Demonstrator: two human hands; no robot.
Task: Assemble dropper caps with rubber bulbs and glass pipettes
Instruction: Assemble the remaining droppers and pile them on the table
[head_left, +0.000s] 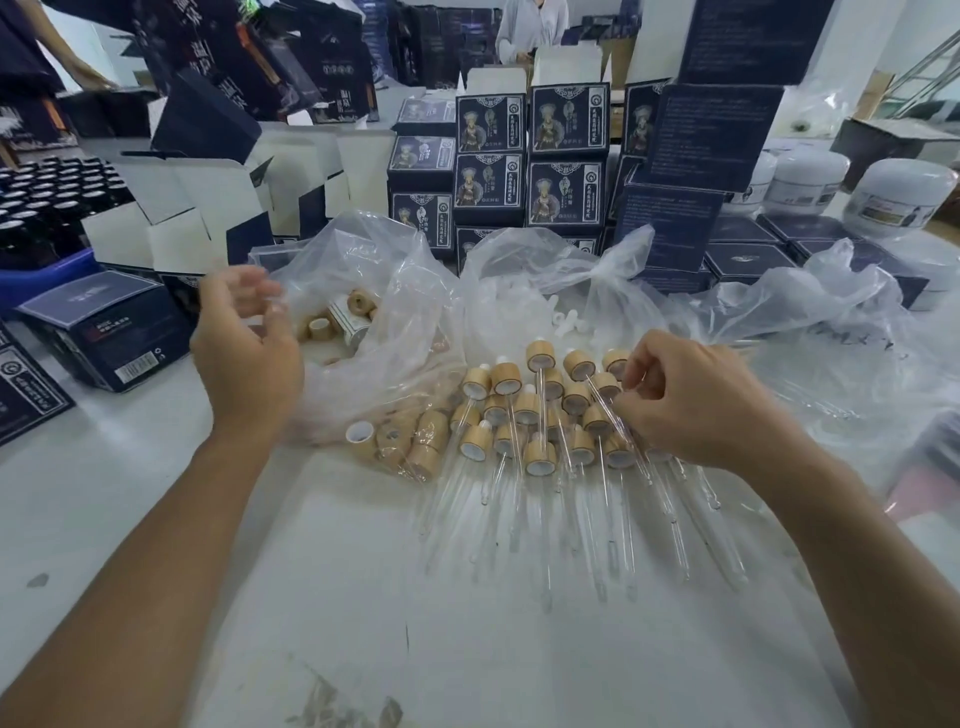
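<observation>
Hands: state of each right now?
Left hand: open, holds nothing, blurred fingers.
Right hand: pinches a glass pipette over the assembled droppers.

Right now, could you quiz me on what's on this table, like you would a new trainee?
1. True or false: the left hand is holding a wooden cap.
2. Which hand pinches a glass tube? A) left B) right C) neither
3. Fill in: the loose wooden caps still sit in a clear plastic ____.

Key: 1 false, it holds nothing. 2 B, the right hand, over the pile of finished droppers. 3 bag.
</observation>
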